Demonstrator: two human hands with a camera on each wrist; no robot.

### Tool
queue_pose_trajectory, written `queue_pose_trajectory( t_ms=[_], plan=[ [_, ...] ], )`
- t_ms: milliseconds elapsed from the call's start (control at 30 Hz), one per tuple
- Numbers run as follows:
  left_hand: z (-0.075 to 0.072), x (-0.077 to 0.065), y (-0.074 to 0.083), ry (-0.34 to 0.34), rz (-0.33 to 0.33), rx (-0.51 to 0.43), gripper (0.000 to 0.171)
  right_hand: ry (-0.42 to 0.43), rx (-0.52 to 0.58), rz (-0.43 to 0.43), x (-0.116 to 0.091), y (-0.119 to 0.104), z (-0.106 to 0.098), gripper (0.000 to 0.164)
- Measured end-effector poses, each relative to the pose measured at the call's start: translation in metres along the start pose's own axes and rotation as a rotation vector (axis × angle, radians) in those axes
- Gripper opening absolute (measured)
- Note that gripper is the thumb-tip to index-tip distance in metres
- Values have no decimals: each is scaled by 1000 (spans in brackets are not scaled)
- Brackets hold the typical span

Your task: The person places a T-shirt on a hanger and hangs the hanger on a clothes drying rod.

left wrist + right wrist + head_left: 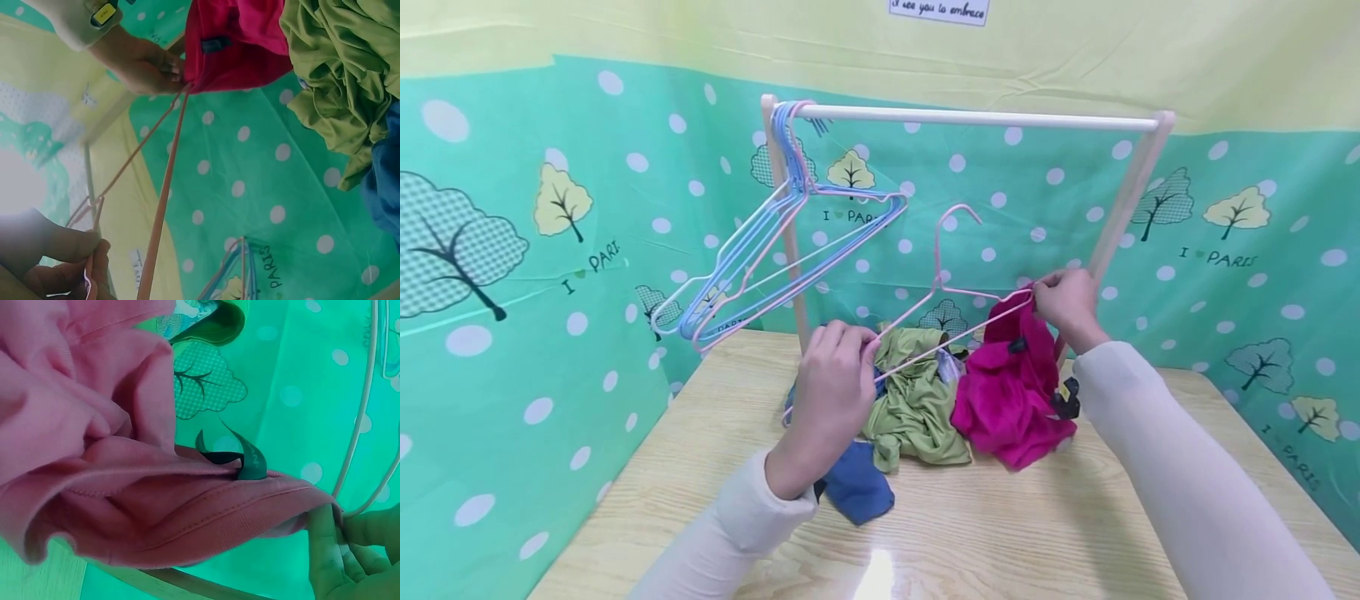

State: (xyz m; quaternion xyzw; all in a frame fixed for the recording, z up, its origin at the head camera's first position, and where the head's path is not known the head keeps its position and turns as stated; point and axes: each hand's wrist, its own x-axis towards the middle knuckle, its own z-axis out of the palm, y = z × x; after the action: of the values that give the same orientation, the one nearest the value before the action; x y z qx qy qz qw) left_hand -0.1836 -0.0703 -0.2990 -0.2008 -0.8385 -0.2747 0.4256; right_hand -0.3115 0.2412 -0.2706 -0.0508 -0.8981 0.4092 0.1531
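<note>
A pink wire hanger (pixel 937 275) is held up tilted over the tabletop, its hook pointing upward. My left hand (pixel 838 375) grips its left shoulder. At the opposite end, my right hand (pixel 1063 304) pinches the edge of a magenta garment (pixel 1011 408) around the hanger's tip. The garment hangs down from those fingers, and its lower part rests on the table. In the right wrist view, a dark label (pixel 252 464) sticks out at the garment's opening, with thumb and fingers (pixel 325 550) closed on the edge beyond it.
A rack with a white rail (pixel 970 117) stands behind. Several blue and pink hangers (pixel 737 250) hang at its left end. An olive-green garment (pixel 917 408) and a blue garment (pixel 857 487) lie crumpled on the wooden table (pixel 1000 533). Patterned cloth surrounds the back and sides.
</note>
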Motion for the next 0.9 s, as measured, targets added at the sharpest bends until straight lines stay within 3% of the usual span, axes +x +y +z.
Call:
queue_pose_trajectory(
  t_ms=[233, 367, 600, 767, 900],
  plan=[
    [5, 0, 5, -10, 20, -21, 8, 115, -123, -141, -1, 0, 9, 26],
    [7, -1, 7, -21, 18, -23, 9, 109, -128, -143, -3, -4, 13, 26],
    [11, -4, 3, -35, -11, -28, 9, 27, -135, -167, -4, -1, 11, 24],
    [17, -7, -3, -53, -40, -13, 10, -92, -157, -266, -1, 8, 9, 26],
    [20, -9, -6, -59, -53, -9, 10, -165, -207, -366, 1, 16, 10, 40]
  ],
)
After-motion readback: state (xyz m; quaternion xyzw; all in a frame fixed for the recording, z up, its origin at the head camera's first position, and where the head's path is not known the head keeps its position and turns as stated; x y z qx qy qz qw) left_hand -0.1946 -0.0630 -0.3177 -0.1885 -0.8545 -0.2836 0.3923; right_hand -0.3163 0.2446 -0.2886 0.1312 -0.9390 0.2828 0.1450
